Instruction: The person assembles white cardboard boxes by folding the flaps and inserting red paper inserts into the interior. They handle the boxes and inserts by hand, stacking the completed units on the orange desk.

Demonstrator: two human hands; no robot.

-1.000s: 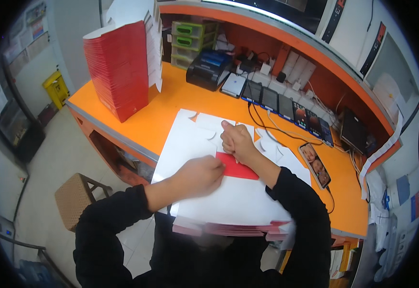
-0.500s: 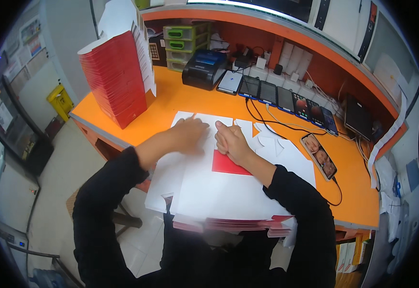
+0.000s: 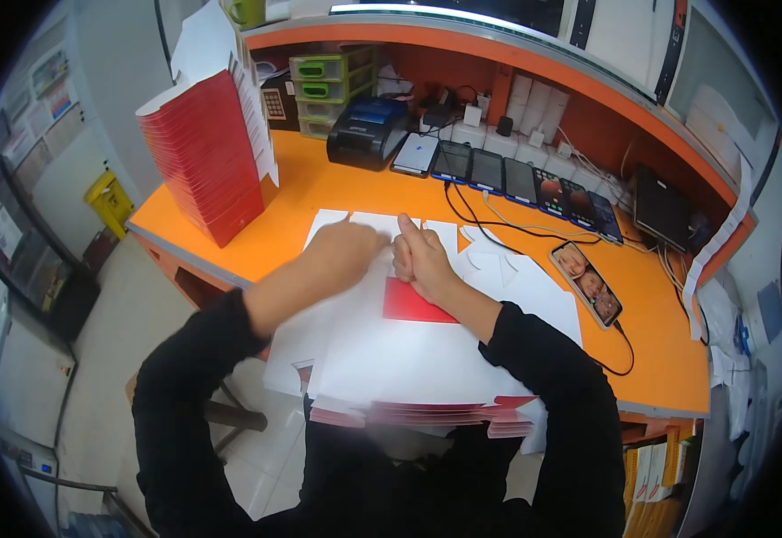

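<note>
— What is held?
— Cannot be told: the right hand (image 3: 422,263) is fisted over the red card (image 3: 407,303), the left hand (image 3: 350,254) half-curled.
— The risk?
— White carton blanks (image 3: 409,363) beneath the card, overhanging the worktop's (image 3: 658,359) front edge, could be tipped by heavy pressing.

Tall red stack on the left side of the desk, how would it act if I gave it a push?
The red stack may well tip, since it stands tall on a narrow base. Its many thin layered edges suggest the pieces could slip and fan apart. So many layers together probably make it fairly heavy.
</note>
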